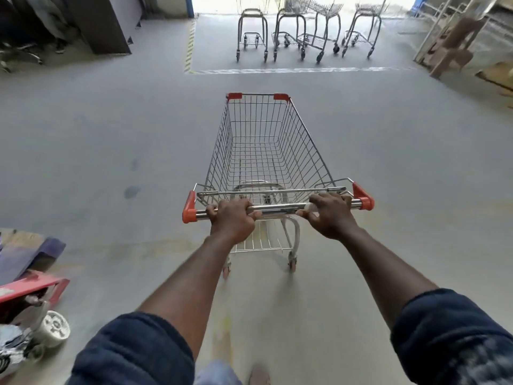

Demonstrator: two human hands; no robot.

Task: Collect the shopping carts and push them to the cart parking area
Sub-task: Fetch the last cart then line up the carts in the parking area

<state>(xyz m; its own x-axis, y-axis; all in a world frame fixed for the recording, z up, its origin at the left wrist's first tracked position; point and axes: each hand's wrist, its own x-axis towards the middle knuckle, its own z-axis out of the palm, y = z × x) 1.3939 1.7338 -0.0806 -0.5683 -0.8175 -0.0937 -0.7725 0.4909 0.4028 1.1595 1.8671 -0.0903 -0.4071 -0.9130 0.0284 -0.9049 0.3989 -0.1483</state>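
A wire shopping cart (263, 145) with orange corner caps stands on the grey floor right in front of me, its basket empty. My left hand (233, 218) grips the left part of the chrome handle bar (277, 209). My right hand (330, 213) grips the right part of the same bar. Far ahead, several parked carts (305, 31) stand side by side inside a floor area outlined by a striped line (277, 70). Their baskets are cut off by the top edge of the view.
A red pallet jack with a white wheel (52, 327) sits low at the left beside flat boards. A dark cabinet (100, 23) stands at the far left. Wooden frames and a chair (455, 40) crowd the far right. Grey floor lies between my cart and the line.
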